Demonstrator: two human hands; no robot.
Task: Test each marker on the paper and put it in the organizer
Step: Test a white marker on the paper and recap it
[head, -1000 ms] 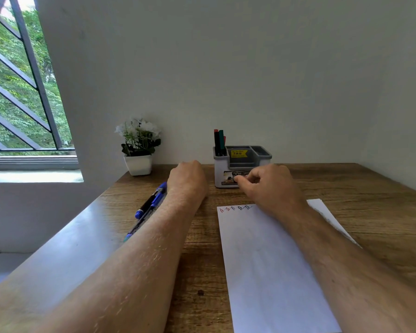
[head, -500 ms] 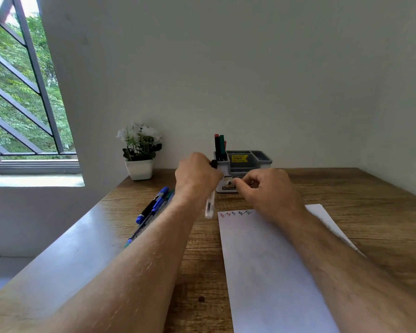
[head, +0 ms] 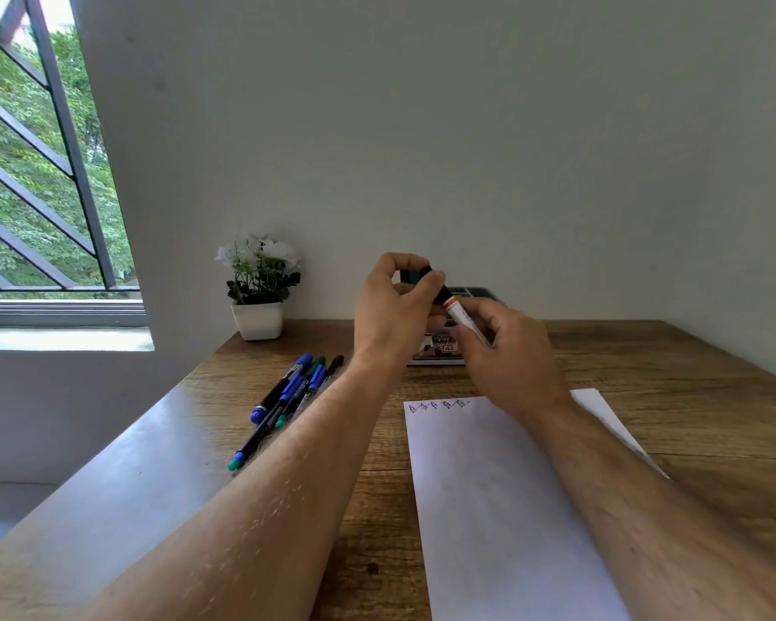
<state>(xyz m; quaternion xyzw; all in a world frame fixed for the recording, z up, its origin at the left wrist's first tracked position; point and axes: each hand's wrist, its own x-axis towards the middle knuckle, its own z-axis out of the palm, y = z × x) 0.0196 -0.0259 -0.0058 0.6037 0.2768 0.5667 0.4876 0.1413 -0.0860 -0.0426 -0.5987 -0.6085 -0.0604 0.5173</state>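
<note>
A marker (head: 460, 313) is being held above the table (head: 646, 365), at twelve o'clock from the paper (head: 502, 508): its cap is being pinched by the left hand (head: 393, 307), its barrel gripped by the right hand (head: 511, 356). Uncapping appears underway; a straight pull is called for next.

A home study corner, this: a wooden desk (head: 646, 365) pushed into plain white walls, a potted white flower (head: 259, 286) and a barred window (head: 41, 172) facing green trees.

Organizer (head: 478, 292) mostly hidden behind hands; marker (head: 460, 313) tip end blurred, cap colour unclear.
</note>
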